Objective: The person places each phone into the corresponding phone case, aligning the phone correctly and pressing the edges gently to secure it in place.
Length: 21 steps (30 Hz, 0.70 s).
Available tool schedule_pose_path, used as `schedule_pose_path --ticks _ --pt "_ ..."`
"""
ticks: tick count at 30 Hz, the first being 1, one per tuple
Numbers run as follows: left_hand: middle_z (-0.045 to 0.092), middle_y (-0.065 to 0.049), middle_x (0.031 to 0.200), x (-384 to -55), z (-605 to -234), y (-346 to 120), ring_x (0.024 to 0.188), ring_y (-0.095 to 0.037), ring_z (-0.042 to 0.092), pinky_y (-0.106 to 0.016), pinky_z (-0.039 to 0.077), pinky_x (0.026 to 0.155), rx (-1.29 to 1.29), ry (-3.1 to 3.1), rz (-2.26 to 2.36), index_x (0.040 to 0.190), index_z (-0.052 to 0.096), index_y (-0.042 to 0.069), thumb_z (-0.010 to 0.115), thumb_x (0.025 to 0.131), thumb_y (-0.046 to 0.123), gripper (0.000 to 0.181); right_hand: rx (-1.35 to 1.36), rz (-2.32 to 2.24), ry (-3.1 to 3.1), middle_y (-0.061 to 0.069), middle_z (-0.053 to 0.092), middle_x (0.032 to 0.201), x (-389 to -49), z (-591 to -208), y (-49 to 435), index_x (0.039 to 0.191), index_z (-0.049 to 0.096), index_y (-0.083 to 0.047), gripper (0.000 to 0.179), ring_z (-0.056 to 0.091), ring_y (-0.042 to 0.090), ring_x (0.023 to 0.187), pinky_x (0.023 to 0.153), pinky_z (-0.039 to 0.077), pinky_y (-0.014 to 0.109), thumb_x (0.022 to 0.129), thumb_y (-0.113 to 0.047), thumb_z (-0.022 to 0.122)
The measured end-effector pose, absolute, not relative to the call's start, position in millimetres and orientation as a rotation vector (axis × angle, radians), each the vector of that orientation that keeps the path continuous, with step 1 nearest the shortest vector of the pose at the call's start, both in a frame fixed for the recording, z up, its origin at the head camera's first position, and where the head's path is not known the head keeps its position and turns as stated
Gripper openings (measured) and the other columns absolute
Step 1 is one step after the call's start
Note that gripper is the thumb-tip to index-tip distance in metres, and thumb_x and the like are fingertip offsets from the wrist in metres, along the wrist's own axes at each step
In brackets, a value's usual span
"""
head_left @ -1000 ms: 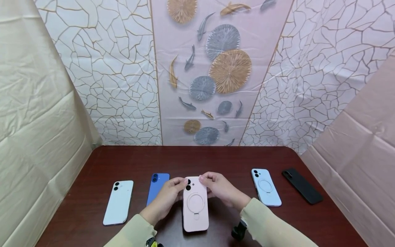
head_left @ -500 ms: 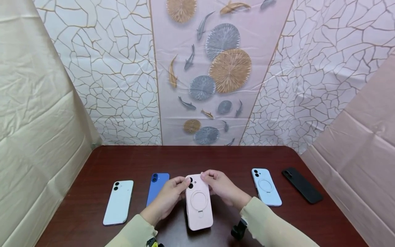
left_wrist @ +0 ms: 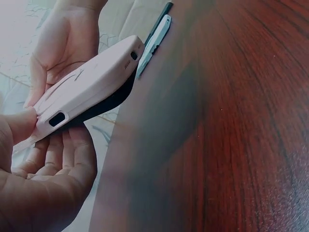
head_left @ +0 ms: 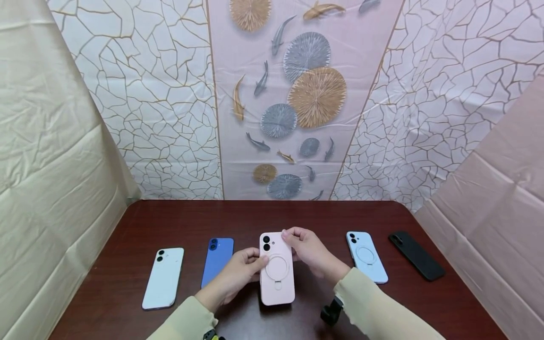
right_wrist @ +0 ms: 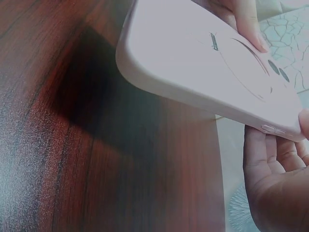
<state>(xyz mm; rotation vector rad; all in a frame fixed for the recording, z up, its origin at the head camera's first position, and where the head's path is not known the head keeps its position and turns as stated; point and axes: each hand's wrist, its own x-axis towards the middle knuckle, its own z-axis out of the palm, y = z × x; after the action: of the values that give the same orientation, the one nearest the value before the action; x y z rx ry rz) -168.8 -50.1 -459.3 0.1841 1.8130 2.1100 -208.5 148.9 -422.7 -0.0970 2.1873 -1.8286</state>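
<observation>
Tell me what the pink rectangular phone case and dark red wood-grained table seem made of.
The pink case looks like matte silicone or soft plastic: its smooth surface shows no sharp reflections. The table seems lacquered wood or laminate, given its streaky grain and slight sheen; which, I can't tell.

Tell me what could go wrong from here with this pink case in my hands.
The pink case could drop onto the table: the left hand and right hand hold it raised by its edges. The dark slab showing beneath it might slip out; how firmly it sits is unclear. The blue phone shows right beside the left hand in the head view, and could get nudged.
</observation>
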Motion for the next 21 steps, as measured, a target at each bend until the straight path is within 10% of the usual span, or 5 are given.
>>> schedule_pose_path --ticks 21 --pt "0.069 -0.014 0.096 -165.9 -463.6 -53.1 0.085 -0.020 0.067 -0.040 0.055 0.078 0.204 1.828 2.121 0.109 0.059 -0.010 0.063 0.095 0.018 0.032 -0.117 -1.829 2.139 0.011 0.066 0.094 -208.2 -429.9 151.3 0.103 0.064 -0.001 0.034 0.066 0.021 0.078 0.072 0.056 0.040 0.098 -0.034 0.057"
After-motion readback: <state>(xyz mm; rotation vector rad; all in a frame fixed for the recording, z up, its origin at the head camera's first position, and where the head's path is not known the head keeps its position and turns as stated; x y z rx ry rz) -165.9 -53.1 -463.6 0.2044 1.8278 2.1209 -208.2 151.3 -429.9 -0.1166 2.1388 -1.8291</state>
